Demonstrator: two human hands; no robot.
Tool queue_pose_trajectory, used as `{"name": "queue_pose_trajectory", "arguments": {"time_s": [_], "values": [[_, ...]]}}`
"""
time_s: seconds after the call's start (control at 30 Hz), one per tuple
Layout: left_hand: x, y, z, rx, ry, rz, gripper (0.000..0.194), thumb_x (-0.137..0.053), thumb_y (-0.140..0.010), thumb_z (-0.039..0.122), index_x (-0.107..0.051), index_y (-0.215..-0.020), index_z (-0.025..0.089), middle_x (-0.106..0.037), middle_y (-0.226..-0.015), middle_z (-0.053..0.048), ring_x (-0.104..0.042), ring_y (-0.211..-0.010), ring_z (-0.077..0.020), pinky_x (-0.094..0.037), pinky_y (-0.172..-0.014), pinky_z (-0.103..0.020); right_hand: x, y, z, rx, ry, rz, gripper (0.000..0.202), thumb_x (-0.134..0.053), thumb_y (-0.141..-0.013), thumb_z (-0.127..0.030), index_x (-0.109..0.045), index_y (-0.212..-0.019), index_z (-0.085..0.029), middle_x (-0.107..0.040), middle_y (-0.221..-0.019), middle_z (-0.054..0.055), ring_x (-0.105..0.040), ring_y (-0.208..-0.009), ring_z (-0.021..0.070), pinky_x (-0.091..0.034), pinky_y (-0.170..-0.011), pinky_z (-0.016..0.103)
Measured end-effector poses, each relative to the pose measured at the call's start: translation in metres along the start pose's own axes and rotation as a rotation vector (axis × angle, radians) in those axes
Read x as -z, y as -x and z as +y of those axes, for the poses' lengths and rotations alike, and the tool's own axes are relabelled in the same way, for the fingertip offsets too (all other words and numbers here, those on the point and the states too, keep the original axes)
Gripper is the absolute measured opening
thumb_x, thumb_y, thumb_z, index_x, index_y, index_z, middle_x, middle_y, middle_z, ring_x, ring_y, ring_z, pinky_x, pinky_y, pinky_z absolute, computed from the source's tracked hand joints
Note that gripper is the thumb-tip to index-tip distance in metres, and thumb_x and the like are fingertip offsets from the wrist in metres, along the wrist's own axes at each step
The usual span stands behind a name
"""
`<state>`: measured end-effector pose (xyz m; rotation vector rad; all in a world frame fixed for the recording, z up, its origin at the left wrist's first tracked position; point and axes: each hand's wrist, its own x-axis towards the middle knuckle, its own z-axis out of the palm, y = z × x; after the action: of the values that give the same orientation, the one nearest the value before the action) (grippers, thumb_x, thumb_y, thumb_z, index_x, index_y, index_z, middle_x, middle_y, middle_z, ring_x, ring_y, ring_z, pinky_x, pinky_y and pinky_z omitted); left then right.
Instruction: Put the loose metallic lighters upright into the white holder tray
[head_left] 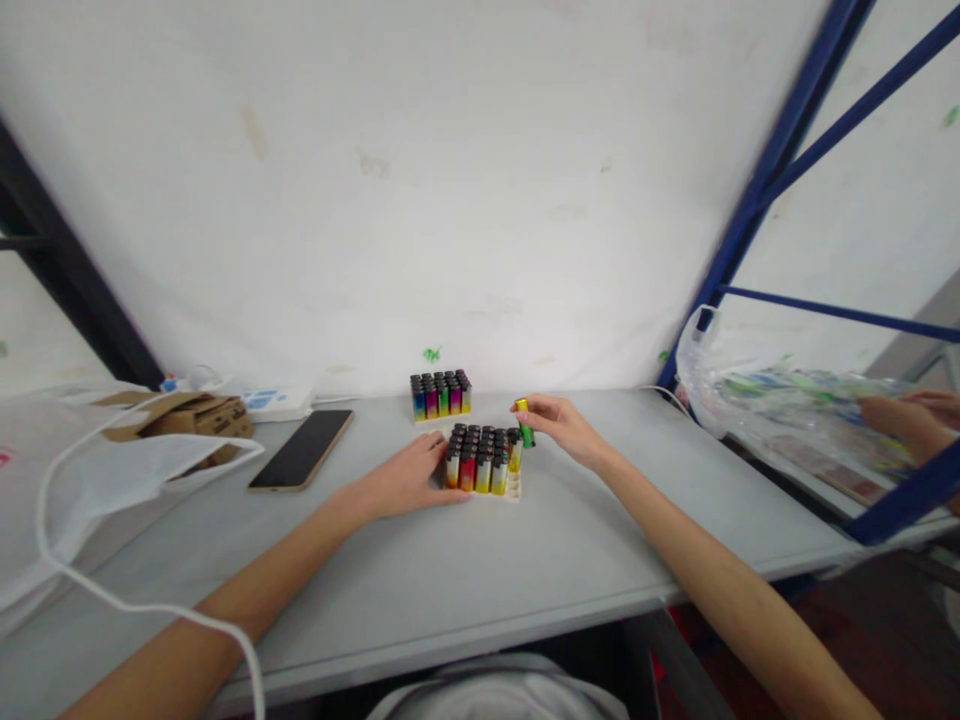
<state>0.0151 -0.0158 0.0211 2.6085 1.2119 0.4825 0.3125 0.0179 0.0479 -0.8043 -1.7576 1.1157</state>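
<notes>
My right hand point(564, 426) pinches a yellow-and-green lighter point(527, 436) between thumb and fingers, slightly tilted. It hangs just right of a white tray point(514, 487) that stands on the grey desk. Upright lighters point(484, 472) with black tops fill most of this tray, in red, orange, yellow and silvery tones. Its right-hand row shows bare slots toward the front. My left hand point(409, 480) is curved around the tray's left side, thumb along the front edge and fingers behind. Farther back, near the wall, a second set of colourful lighters point(442, 398) stands upright in rows.
Left of the trays lies a phone point(304, 452). Beyond it are an opened cardboard box point(195, 420), a white plastic bag point(71, 480) and a white cable point(120, 603). A blue metal frame point(739, 240) borders the right; another person's hand point(911, 425) is over plastic-wrapped goods there.
</notes>
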Motion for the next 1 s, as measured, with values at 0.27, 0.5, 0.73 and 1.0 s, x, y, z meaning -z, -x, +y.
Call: {"name": "queue_pose_trajectory", "arguments": {"time_s": [0.27, 0.5, 0.73, 1.0], "values": [[0.000, 0.000, 0.000, 0.005, 0.010, -0.009, 0.069, -0.070, -0.082, 0.073, -0.067, -0.121, 0.017, -0.065, -0.126, -0.016, -0.059, -0.121, -0.0362, -0.048, -0.111, -0.049, -0.002, 0.009, 0.022, 0.098, 0.537, 0.102, 0.054, -0.037, -0.106, -0.058, -0.073, -0.113, -0.019, -0.068, -0.079, 0.004, -0.059, -0.068, 0.0180, -0.045, -0.068, 0.030], [-0.001, 0.000, -0.002, 0.009, 0.015, -0.005, 0.074, -0.069, -0.081, 0.076, -0.066, -0.125, 0.017, -0.064, -0.128, -0.016, -0.060, -0.121, -0.0365, -0.049, -0.111, -0.048, -0.002, 0.011, 0.032, 0.071, 0.550, 0.222, 0.042, -0.060, -0.094, -0.058, -0.067, -0.110, -0.019, -0.055, -0.064, -0.004, -0.048, -0.060, 0.0162, -0.037, -0.062, 0.027], [0.001, 0.000, 0.000, 0.021, -0.001, -0.022, 0.070, -0.070, -0.081, 0.074, -0.069, -0.120, 0.016, -0.065, -0.127, -0.016, -0.060, -0.122, -0.0373, -0.049, -0.111, -0.048, -0.003, 0.009, 0.029, 0.127, 0.380, 0.260, 0.051, -0.051, -0.096, -0.067, -0.052, -0.074, -0.022, -0.053, -0.072, -0.001, -0.052, -0.068, 0.0160, -0.041, -0.065, 0.028], [0.001, 0.000, 0.000, 0.011, 0.008, -0.023, 0.066, -0.070, -0.082, 0.071, -0.068, -0.120, 0.017, -0.064, -0.129, -0.015, -0.059, -0.123, -0.0365, -0.048, -0.111, -0.048, -0.014, 0.014, 0.026, -0.021, 0.213, 0.178, 0.049, -0.044, -0.098, -0.070, -0.055, -0.097, -0.023, -0.041, -0.064, -0.007, -0.037, -0.053, 0.0123, -0.032, -0.051, 0.024]]}}
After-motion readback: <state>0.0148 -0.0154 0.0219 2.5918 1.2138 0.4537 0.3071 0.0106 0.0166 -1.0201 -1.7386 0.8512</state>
